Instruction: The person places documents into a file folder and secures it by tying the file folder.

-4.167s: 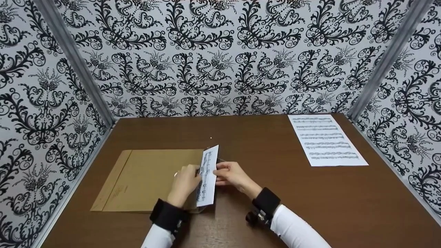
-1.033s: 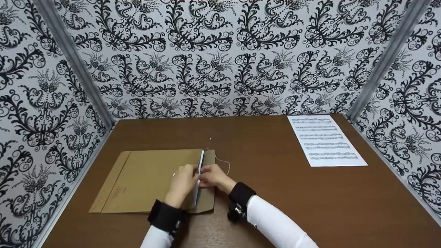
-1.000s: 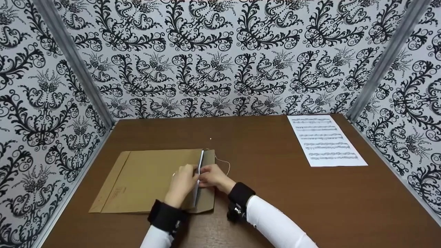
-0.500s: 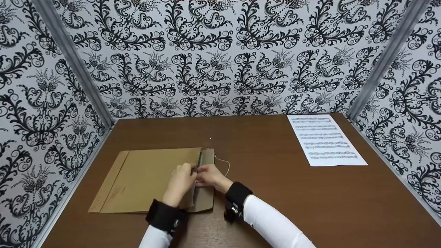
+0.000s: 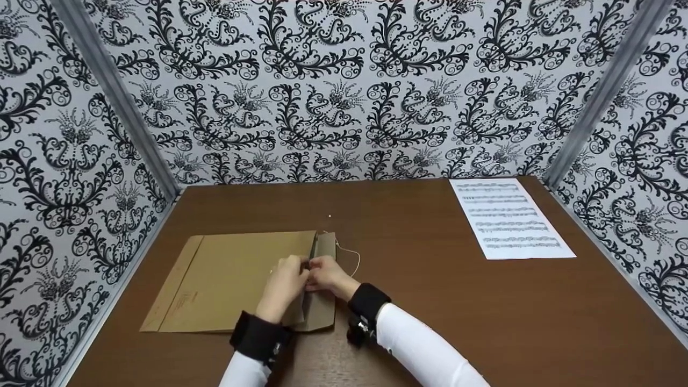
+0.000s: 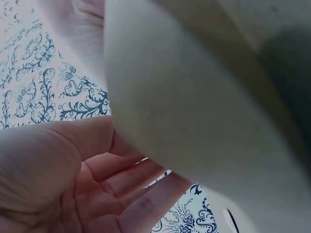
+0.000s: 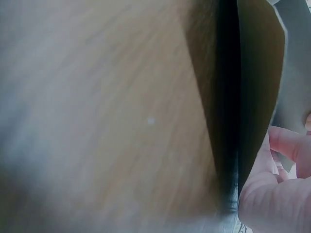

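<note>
A large brown paper envelope (image 5: 231, 285) lies on the left half of the table, its mouth facing right. At the middle of that mouth, my left hand (image 5: 282, 285) pinches the lifted upper edge. In the left wrist view, thumb and fingers of the left hand (image 6: 97, 179) meet at the raised envelope panel (image 6: 184, 107). My right hand (image 5: 328, 274) reaches over the flap (image 5: 322, 309) from the right, its curled fingers at the same edge beside the left fingertips. In the right wrist view, the right hand (image 7: 277, 199) grips along the bent edge. Sheet music inside is hidden.
A sheet of printed music (image 5: 510, 220) lies at the back right of the brown table (image 5: 457, 301). A thin pale string (image 5: 355, 258) loops out beside the flap. Patterned panels (image 5: 344, 107) close off the back and both sides.
The sheet music stood out of the mouth earlier; it slid left into the envelope and out of sight. My right hand moved left with it, while my left hand stayed at the edge.
</note>
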Demonstrator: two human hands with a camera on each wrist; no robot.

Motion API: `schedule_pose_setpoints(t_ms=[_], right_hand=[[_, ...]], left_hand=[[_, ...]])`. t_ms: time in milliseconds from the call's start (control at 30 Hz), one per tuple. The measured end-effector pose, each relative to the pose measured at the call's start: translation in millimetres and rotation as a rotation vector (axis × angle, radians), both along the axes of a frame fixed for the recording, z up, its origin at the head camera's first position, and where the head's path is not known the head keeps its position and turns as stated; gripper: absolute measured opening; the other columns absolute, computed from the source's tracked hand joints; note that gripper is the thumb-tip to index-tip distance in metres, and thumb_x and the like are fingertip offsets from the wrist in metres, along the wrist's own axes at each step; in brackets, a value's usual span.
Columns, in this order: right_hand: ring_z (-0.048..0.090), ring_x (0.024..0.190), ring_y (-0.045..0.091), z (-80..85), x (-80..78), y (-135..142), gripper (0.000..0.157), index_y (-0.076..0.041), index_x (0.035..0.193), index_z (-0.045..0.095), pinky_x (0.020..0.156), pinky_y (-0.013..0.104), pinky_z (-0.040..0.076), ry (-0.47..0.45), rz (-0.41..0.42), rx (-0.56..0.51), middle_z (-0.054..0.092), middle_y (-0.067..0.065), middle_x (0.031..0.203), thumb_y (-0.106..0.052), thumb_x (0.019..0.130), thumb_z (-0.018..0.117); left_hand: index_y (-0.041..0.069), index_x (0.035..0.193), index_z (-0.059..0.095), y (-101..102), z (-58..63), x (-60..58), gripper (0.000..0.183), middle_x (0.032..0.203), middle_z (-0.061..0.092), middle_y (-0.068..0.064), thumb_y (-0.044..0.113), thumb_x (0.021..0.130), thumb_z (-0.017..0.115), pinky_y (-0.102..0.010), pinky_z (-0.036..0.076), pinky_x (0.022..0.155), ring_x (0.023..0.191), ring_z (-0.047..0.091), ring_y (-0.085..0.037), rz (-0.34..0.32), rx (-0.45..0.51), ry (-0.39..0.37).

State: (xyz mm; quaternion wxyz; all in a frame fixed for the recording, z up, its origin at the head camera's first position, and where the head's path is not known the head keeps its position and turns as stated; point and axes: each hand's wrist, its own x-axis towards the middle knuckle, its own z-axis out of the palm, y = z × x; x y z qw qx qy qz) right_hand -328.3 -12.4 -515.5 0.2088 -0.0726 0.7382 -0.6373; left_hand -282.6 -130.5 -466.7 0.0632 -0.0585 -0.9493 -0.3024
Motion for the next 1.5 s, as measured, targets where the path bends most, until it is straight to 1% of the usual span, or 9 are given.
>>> schedule_pose_setpoints(t_ms=[200,400,567,733,867,967,1200,1333,1500], right_hand=[[0.072,0.078,0.012,-1.2,0.1,0,0.039,0.008,0.127,0.066,0.082,0.037,0.064,-0.001,-0.009,0.026,0.072,0.011,0.100,0.010,0.095,0.044],[0.075,0.084,0.018,-0.1,3.4,0,0.043,0.008,0.131,0.064,0.083,0.039,0.064,0.000,-0.016,0.027,0.074,0.023,0.113,0.011,0.094,0.042],[0.077,0.096,0.028,1.6,4.8,2,0.039,0.008,0.131,0.064,0.085,0.039,0.064,-0.023,-0.007,0.026,0.072,0.027,0.118,0.009,0.097,0.045],[0.078,0.094,0.030,3.7,4.6,8,0.029,0.009,0.123,0.066,0.084,0.038,0.064,-0.046,0.007,0.011,0.074,0.027,0.115,0.007,0.097,0.053],[0.080,0.088,0.026,7.3,4.2,16,0.031,0.009,0.126,0.065,0.077,0.031,0.064,-0.064,0.008,0.001,0.074,0.031,0.112,0.004,0.095,0.062],[0.080,0.085,0.022,10.4,4.5,24,0.033,0.011,0.127,0.064,0.072,0.027,0.064,-0.055,0.029,-0.005,0.073,0.032,0.112,0.003,0.095,0.063],[0.077,0.077,0.011,14.9,9.3,46,0.031,0.012,0.128,0.064,0.071,0.021,0.062,-0.015,0.067,-0.028,0.073,0.032,0.114,0.002,0.099,0.059],[0.075,0.075,0.008,17.2,12.0,56,0.029,0.013,0.126,0.064,0.071,0.019,0.061,0.008,0.068,-0.050,0.074,0.032,0.112,0.002,0.100,0.058],[0.075,0.077,0.008,22.6,14.4,67,0.029,0.014,0.125,0.064,0.073,0.021,0.062,0.029,0.079,-0.064,0.075,0.030,0.112,-0.001,0.100,0.058]], left_hand=[[-0.006,0.117,0.072,1,-0.1,-0.5,0.025,0.112,0.076,-0.025,0.001,0.095,0.064,-0.048,0.060,0.079,0.098,0.074,-0.040,0.001,-0.004,-0.036],[-0.007,0.121,0.070,1,-0.2,0.9,0.027,0.117,0.074,-0.027,0.001,0.096,0.063,-0.048,0.060,0.082,0.102,0.073,-0.041,0.001,0.023,-0.051],[-0.006,0.120,0.071,0,-0.6,0.5,0.028,0.116,0.074,-0.026,0.001,0.095,0.062,-0.048,0.060,0.080,0.099,0.074,-0.039,0.003,0.042,-0.050],[-0.004,0.118,0.073,-1,-1.2,-0.6,0.027,0.111,0.077,-0.023,0.000,0.094,0.061,-0.047,0.059,0.078,0.096,0.075,-0.037,-0.011,0.043,-0.046],[-0.002,0.111,0.075,-1,-2.7,-1.8,0.022,0.102,0.078,-0.019,-0.001,0.093,0.061,-0.040,0.056,0.069,0.084,0.073,-0.029,-0.020,0.036,-0.047],[-0.002,0.108,0.075,-1,-4.1,-2.9,0.021,0.098,0.078,-0.017,-0.002,0.091,0.062,-0.037,0.052,0.065,0.077,0.069,-0.024,-0.019,0.033,-0.038],[0.000,0.109,0.077,1,-9.6,-3.7,0.026,0.105,0.079,-0.019,-0.001,0.086,0.064,-0.048,0.057,0.074,0.094,0.076,-0.037,-0.004,0.006,0.017],[0.001,0.105,0.077,3,-11.8,-4.1,0.025,0.101,0.079,-0.019,-0.001,0.084,0.064,-0.045,0.055,0.066,0.088,0.076,-0.036,0.002,-0.010,0.029],[0.001,0.090,0.074,5,-12.9,-4.9,0.015,0.087,0.077,-0.017,-0.003,0.081,0.064,-0.038,0.048,0.059,0.073,0.068,-0.027,-0.011,-0.019,0.050]])
